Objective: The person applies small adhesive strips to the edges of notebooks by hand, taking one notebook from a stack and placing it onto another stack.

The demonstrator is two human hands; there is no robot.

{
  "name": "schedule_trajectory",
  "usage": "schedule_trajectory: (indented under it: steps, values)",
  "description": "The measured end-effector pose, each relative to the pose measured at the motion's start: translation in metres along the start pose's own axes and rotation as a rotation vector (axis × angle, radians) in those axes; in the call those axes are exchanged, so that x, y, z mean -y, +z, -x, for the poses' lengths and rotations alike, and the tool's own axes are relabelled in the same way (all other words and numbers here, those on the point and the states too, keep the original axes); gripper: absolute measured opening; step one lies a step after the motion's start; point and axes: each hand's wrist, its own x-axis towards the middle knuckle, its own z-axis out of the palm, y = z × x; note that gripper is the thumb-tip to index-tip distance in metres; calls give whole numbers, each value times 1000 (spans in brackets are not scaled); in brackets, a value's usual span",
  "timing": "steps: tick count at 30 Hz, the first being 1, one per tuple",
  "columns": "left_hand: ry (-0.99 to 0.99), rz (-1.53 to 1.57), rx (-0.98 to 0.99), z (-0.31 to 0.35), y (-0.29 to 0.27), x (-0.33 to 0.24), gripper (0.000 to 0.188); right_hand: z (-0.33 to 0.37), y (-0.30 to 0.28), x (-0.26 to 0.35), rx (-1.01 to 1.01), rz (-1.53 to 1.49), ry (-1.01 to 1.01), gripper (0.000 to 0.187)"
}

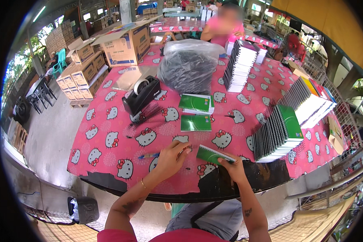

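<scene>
My right hand (233, 166) grips a small green-covered notebook (209, 154) by its right end, thumb on top, just above the near table edge. To its left, my left hand (174, 156) is closed with its fingers curled; what it pinches is too small to make out. A slim blue tool or pen (148, 155) lies beside that hand. Farther forward lie a single green notebook (195, 123) and a small pile of green notebooks (196, 103). Loose black spiral coils (151, 115) are scattered next to a black tape dispenser (142, 95).
Tall stacks of spiral notebooks stand at the right (276, 135) and far right (234, 68). A plastic bag of black material (187, 68) and a cardboard box (127, 45) sit at the back of the pink patterned table (109, 155). Another person (224, 26) is across the table.
</scene>
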Motion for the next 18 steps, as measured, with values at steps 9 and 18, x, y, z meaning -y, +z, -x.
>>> schedule_trajectory:
  steps: [9, 18]
  values:
    - [181, -79, -134, -7, 16, 11, 18, 0, 4, 9, 0, -35, 1, 28]
    - [139, 0, -73, -4, 13, 9, 20, 7, -3, 22, 33, 61, 77, 23]
